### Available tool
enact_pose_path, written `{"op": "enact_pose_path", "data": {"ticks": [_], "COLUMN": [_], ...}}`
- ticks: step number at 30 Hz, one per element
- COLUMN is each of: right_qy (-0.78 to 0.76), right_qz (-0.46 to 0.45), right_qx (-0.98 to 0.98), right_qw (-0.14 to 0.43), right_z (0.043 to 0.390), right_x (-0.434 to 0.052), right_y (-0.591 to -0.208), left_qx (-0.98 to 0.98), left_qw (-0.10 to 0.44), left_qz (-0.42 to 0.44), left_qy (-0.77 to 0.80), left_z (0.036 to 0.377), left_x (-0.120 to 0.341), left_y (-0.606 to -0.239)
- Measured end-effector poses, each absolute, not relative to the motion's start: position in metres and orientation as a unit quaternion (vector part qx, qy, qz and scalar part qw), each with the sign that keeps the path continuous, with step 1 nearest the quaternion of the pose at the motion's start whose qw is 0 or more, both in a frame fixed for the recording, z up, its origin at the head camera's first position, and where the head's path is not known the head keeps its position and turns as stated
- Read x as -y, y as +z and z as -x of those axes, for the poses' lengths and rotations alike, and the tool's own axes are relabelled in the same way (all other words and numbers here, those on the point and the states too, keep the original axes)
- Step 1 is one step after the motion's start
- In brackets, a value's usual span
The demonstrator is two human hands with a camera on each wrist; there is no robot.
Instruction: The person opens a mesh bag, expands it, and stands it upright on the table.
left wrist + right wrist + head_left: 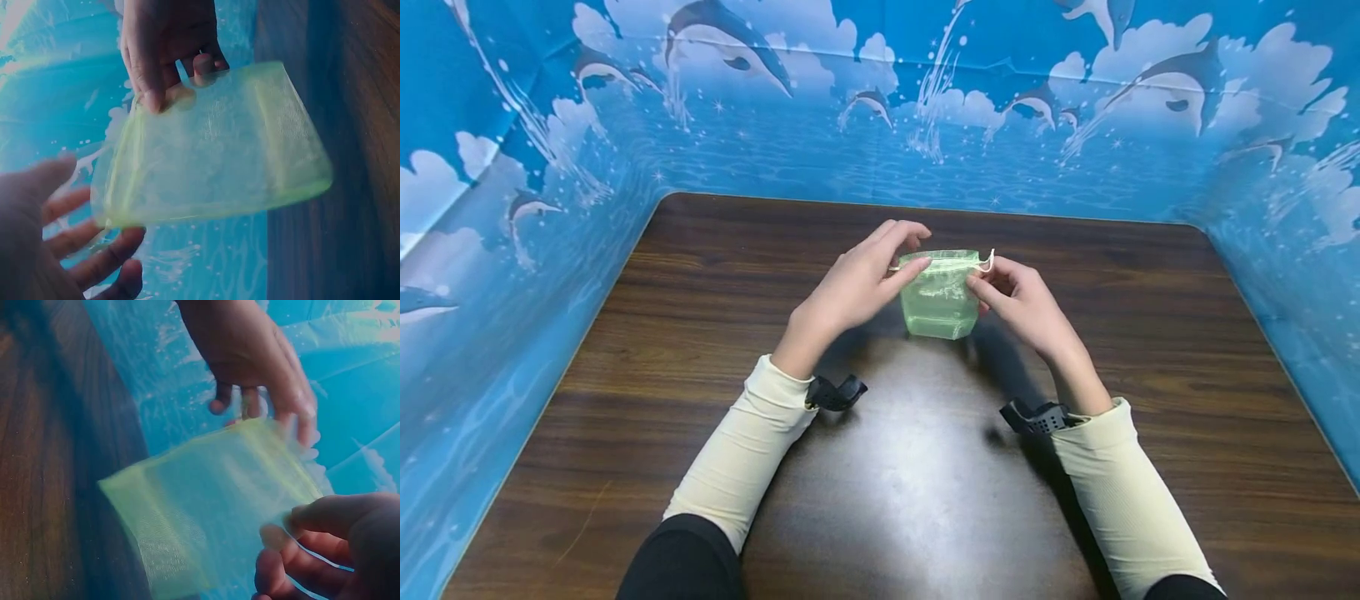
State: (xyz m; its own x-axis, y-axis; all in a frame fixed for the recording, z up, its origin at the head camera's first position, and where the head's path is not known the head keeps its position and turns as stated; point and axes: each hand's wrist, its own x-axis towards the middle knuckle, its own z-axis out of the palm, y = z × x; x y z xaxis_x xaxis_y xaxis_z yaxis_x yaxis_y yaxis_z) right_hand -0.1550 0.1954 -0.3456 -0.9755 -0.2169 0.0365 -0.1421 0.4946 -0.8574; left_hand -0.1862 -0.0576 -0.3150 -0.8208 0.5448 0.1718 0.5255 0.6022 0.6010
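A small light-green sheer drawstring pouch (pixel 942 304) hangs upright above the table, its pale cord gathered near the top edge. My right hand (pixel 1024 304) pinches its upper right side between thumb and fingers, which also shows in the right wrist view, where that hand (pixel 331 544) is at the lower right. At the upper left of the pouch is my left hand (pixel 865 271), with fingers spread and the thumb overlapping the cord line. The left wrist view shows that hand (pixel 56 231) loosely spread beside the pouch mouth. Through the thin fabric (pixel 206 150) the background shows.
The dark brown wooden table (pixel 685 333) has a bright glare patch in its middle. A blue curtain (pixel 805 158) printed with dolphins and clouds encloses the back and both sides. Black wrist straps (pixel 837 393) sit on both forearms over cream sleeves (pixel 737 450).
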Motion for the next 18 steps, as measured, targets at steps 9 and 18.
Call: {"op": "enact_pose_path", "data": {"ticks": [9,18], "right_qy": [-0.468,-0.433], "right_qz": [0.122,0.248], "right_qx": [-0.874,-0.866], "right_qw": [0.052,-0.039], "right_z": [0.1597,0.1565], "right_x": [-0.1969,-0.1971], "right_y": [-0.3480,-0.3506], "left_qx": [-0.901,-0.909], "left_qw": [-0.003,0.007], "left_qz": [-0.321,-0.321], "left_qy": [0.293,0.267], "left_z": [0.1918,0.1916], "left_x": [0.0585,0.0563], "left_y": [-0.3183,-0.3208]}}
